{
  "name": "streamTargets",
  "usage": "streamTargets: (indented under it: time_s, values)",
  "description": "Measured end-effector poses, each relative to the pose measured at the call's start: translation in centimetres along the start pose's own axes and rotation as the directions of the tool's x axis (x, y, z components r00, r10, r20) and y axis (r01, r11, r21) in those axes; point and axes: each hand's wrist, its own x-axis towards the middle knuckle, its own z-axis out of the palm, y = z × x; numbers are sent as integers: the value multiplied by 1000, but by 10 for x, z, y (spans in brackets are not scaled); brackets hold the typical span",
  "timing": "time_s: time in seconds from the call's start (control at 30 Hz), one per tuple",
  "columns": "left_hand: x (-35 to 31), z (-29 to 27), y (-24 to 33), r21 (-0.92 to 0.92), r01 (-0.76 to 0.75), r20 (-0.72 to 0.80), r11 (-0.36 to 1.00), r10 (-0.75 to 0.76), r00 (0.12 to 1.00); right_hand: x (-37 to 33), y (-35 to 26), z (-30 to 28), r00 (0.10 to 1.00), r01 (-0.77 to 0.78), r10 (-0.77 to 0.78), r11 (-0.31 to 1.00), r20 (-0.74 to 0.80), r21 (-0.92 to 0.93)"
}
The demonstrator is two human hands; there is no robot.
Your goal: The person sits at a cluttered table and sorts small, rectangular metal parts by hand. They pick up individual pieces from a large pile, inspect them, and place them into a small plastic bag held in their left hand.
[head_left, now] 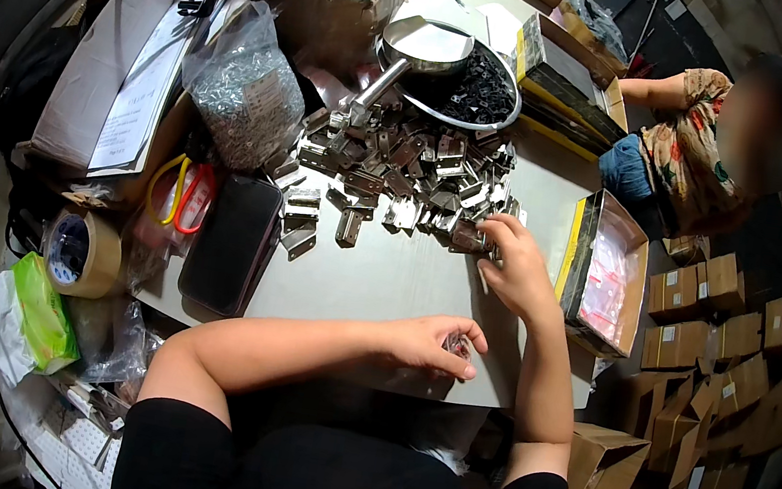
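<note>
A heap of shiny metal brackets (pixel 402 170), hinge-like plates with holes, lies in the middle of the table. At its near right edge my right hand (pixel 520 272) has curved fingers and thumb closed about a bracket (pixel 469 237); the fingertips partly hide the grip. My left hand (pixel 432 344) rests by the table's near edge, its fingers curled round a small clear plastic bag (pixel 458 346). What the bag contains is too small to make out. A few loose brackets (pixel 299 221) lie left of the heap.
Behind the heap stand a metal bowl of black parts (pixel 480 91) and a steel scoop (pixel 426 45). An open box of printed bags (pixel 608 282) sits right. Leftward are a black phone case (pixel 231 243), scissors (pixel 181 193) and tape (pixel 85 251). Another person (pixel 693 148) is at the far right.
</note>
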Motion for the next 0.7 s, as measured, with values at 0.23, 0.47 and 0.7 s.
streamTargets:
  time_s: [0.23,0.47,0.7]
  values:
    - [0,0,-4,-17,-11,-1,1000,11,1000,-16,6,-2,976,-207,195,966,94,157]
    - [-1,2,-5,11,11,-26,1000,-11,1000,-44,20,-12,903,-419,397,726,164,545]
    - [3,0,-10,-30,-57,-35,998,55,998,-1,2,11,924,-188,292,910,-247,370]
